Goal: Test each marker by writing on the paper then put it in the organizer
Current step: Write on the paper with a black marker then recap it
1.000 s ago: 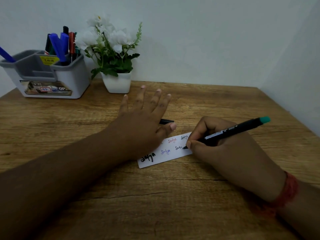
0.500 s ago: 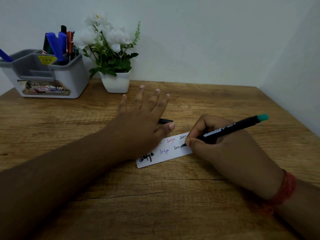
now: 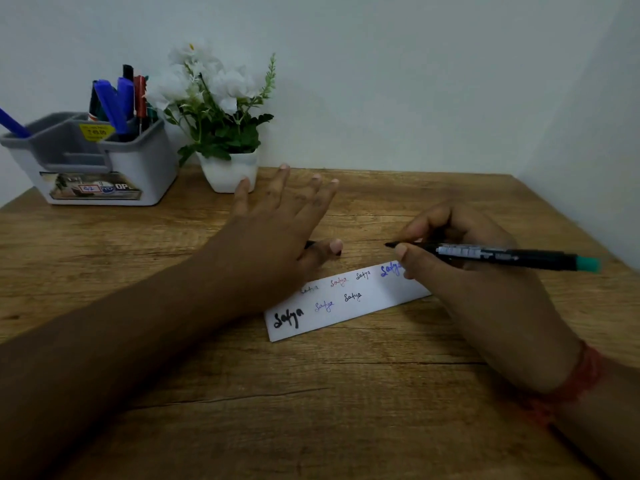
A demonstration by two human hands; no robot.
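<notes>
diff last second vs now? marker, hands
The right hand lifted the marker off the paper; its tip now points left above the strip, grip unchanged. The left hand stays spread on the paper's left end. The organizer is unchanged.

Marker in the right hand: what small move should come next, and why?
Probably cap it: the marker in the right hand has its bare tip off the paper, and a dark cap-like piece lies under the left hand.
</notes>
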